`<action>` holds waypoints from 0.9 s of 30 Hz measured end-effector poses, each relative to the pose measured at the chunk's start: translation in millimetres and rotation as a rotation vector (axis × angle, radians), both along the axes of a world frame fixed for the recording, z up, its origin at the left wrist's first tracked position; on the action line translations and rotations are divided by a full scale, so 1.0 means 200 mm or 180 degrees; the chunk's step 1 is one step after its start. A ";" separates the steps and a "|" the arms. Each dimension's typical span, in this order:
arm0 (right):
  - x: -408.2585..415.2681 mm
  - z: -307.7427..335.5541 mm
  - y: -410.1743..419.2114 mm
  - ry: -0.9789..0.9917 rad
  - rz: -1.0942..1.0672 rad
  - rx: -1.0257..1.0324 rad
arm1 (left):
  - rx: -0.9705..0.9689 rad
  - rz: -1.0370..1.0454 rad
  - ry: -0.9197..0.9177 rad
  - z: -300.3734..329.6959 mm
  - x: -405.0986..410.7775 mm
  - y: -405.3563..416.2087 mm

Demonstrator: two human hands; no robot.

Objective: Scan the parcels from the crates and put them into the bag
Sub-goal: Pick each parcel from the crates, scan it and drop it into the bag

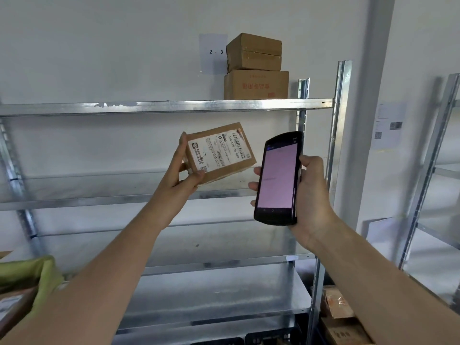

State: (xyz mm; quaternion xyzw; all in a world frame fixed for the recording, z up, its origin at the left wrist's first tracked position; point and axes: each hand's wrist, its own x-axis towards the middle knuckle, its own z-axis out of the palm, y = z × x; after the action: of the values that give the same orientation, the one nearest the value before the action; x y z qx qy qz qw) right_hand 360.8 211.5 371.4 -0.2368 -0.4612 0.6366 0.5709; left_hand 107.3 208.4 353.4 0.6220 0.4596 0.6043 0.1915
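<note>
My left hand point(180, 170) grips a small brown cardboard parcel point(221, 168) by its left end, held up in front of the metal shelves with its white shipping label facing me. My right hand point(312, 195) holds a black handheld scanner point(278, 178) upright just right of the parcel, its pale pink screen turned toward me. A green bag point(37, 275) shows at the lower left edge, with parcels partly visible inside it. Dark crates point(263, 338) peek in at the bottom edge.
A galvanised metal shelf rack point(174, 107) fills the view; two stacked cardboard boxes point(256, 68) sit on its top shelf. More brown parcels point(338, 314) lie at the lower right. A second rack point(438, 170) stands on the right.
</note>
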 end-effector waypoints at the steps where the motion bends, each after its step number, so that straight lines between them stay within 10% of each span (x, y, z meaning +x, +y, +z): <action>1: 0.00 -0.01 0.02 0.0026 -0.0003 0.0007 | -0.0020 0.0035 -0.0060 -0.02 0.01 -0.01; 27: -1.21 -0.39 -0.29 -0.0484 0.1100 -0.0271 | -0.0328 0.1255 -0.0932 -0.44 -0.91 -0.79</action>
State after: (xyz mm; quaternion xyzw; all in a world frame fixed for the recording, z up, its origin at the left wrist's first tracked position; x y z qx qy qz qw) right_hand 118.8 153.9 294.3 -0.2255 -0.5095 0.7244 0.4060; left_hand -75.4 51.3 265.4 0.4157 0.5696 0.6894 0.1659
